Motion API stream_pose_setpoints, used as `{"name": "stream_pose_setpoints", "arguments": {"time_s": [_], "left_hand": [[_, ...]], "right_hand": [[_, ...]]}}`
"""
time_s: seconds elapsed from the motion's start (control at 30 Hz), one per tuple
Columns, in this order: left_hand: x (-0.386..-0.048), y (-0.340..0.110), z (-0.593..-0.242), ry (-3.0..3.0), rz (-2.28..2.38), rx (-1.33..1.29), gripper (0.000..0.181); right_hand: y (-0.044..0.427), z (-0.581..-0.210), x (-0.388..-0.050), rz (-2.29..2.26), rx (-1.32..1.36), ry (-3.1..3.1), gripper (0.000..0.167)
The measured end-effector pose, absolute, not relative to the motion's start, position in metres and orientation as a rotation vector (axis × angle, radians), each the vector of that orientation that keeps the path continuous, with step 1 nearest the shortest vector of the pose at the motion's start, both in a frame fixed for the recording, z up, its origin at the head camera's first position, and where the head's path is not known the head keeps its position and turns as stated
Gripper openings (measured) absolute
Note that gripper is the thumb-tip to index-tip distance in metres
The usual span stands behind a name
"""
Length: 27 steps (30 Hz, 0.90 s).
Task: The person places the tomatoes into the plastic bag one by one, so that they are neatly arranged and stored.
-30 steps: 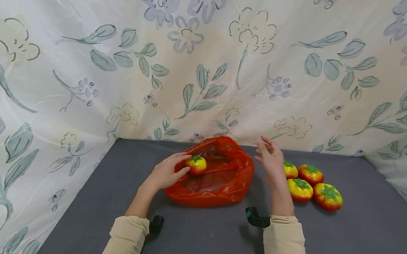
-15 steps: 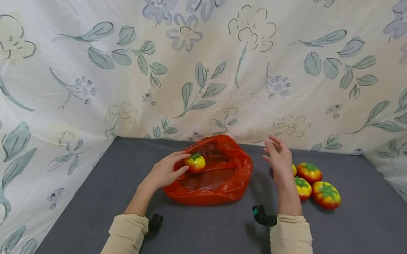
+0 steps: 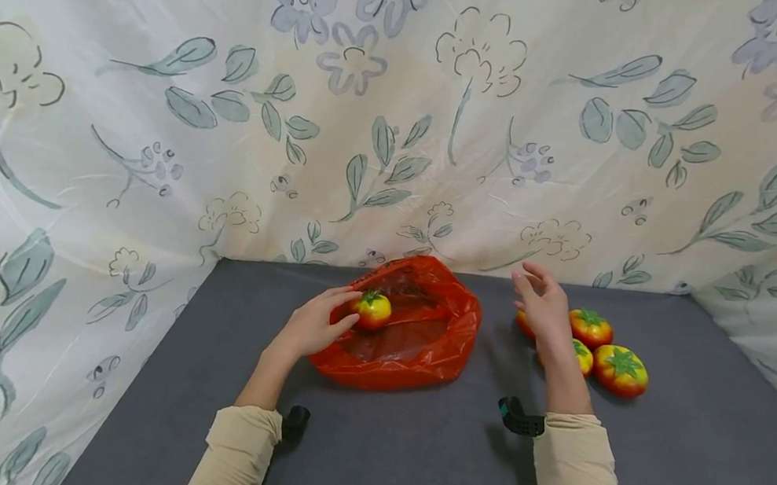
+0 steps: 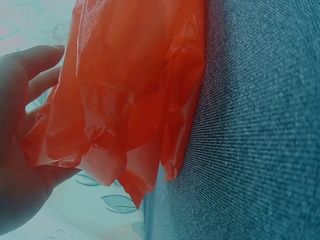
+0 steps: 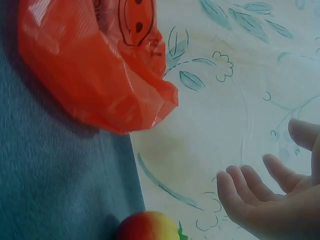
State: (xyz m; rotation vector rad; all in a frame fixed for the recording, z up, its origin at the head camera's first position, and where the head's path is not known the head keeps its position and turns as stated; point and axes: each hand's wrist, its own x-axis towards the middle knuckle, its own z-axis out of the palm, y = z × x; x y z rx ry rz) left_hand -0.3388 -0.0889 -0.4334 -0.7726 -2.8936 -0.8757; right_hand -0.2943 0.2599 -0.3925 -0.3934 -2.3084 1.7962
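A red plastic bag (image 3: pixel 426 361) stands with its mouth open at the table's middle. My left hand (image 3: pixel 312 321) reaches over its left rim, fingers and thumb curved about a red-and-yellow tomato (image 3: pixel 374 312) with a green top. In the left wrist view the bag (image 4: pixel 125 75) hides the tomato and parts of the left hand (image 4: pixel 20 120). To the right of the bag, my right hand (image 3: pixel 543 310) hovers with loosely bent fingers and holds nothing. Its nearest tomato (image 3: pixel 526 325) is partly covered by the hand. In the right wrist view a tomato (image 5: pixel 147 227) shows below the hand (image 5: pixel 272 200).
More tomatoes sit grouped at the right, among them a back one (image 3: pixel 591 327) and a front one (image 3: pixel 620 371). A floral cloth (image 3: pixel 469 148) hangs behind the dark grey table (image 3: pixel 394 456). Each wrist carries a black camera mount (image 3: pixel 519 418).
My right hand has moved rightward, away from the bag and over the nearest tomatoes. The left hand stays at the tomato and bag rim. The view has shifted slightly.
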Motion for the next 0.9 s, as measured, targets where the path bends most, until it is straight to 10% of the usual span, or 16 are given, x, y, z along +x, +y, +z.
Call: {"name": "stream_pose_setpoints", "arguments": {"time_s": [0.9], "left_hand": [[-0.339, -0.089, -0.433, -2.888, -0.868, -0.781, 0.048]], "right_hand": [[0.294, -0.406, -0.284, 1.553, -0.400, -2.489, 0.073]]}}
